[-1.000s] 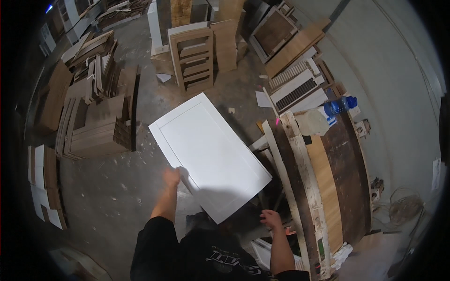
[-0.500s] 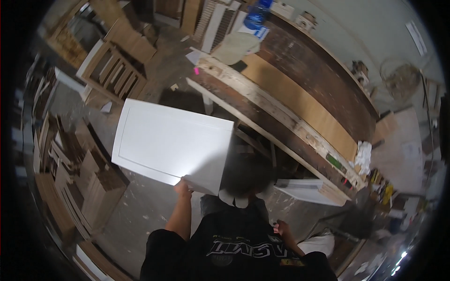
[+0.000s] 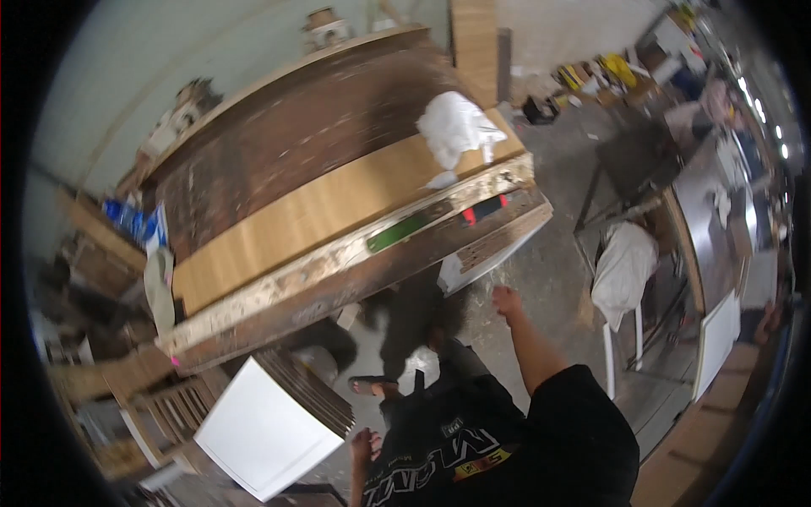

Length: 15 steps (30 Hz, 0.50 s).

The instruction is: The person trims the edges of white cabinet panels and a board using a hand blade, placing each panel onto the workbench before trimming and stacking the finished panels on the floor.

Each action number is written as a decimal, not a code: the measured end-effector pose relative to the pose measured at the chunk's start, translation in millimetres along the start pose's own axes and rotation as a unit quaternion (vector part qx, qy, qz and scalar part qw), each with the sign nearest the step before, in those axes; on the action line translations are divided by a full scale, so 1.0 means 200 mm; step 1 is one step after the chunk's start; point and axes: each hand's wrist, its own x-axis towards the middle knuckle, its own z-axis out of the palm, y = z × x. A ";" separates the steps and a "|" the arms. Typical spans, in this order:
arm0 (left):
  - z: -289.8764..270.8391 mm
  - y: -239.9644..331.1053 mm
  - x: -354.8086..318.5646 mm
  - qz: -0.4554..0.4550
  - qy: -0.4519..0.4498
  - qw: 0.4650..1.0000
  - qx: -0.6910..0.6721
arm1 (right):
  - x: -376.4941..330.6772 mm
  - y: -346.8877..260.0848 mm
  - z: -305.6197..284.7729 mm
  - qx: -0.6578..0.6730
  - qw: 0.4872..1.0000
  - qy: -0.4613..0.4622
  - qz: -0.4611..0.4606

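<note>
A white panel (image 3: 266, 431) lies on top of a stack of boards whose brown layered edges (image 3: 308, 393) show, at the lower left. Just right of the panel's corner is my left hand (image 3: 365, 444), apart from it, fingers loosely bent and nothing in them. My right arm stretches forward over the floor; my right hand (image 3: 507, 302) is empty, its fingers slightly spread and a little blurred. Beyond it, a white-edged panel (image 3: 494, 253) leans under the end of the long workbench (image 3: 338, 313).
On the bench lie a long wooden board (image 3: 338, 215), a crumpled white cloth (image 3: 456, 127), a green strip (image 3: 397, 234) and a red-and-black tool (image 3: 484, 208). A white sack (image 3: 625, 270) sits on a frame at right. A slatted wooden piece (image 3: 173, 406) stands at left.
The view has swung to the right. My left hand has let go of the white panel's edge and come back toward my body. My right arm now reaches forward.
</note>
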 end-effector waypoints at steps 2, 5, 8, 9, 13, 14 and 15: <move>-0.01 0.16 -0.17 -0.034 0.031 0.998 0.050 | 0.04 -0.21 0.22 0.063 0.994 0.008 0.083; 0.11 0.54 -0.16 -0.019 0.044 0.999 -0.006 | 0.29 -0.37 0.08 0.175 0.970 0.075 0.152; 0.03 0.68 -0.16 -0.105 0.102 0.985 -0.087 | 0.40 -0.74 0.10 0.349 0.875 0.114 0.316; -0.02 0.74 -0.26 -0.111 0.129 0.981 -0.091 | 0.38 -0.98 0.19 0.432 0.784 0.112 0.431; -0.04 1.03 -0.17 -0.090 0.174 0.978 -0.076 | 0.41 -0.88 0.05 0.530 0.742 0.166 0.375; -0.08 1.00 -0.14 -0.091 0.172 0.978 -0.075 | 0.40 -0.88 0.06 0.538 0.715 0.175 0.410; -0.12 0.94 -0.18 -0.095 0.189 0.974 -0.086 | 0.33 -0.94 0.13 0.572 0.743 0.121 0.326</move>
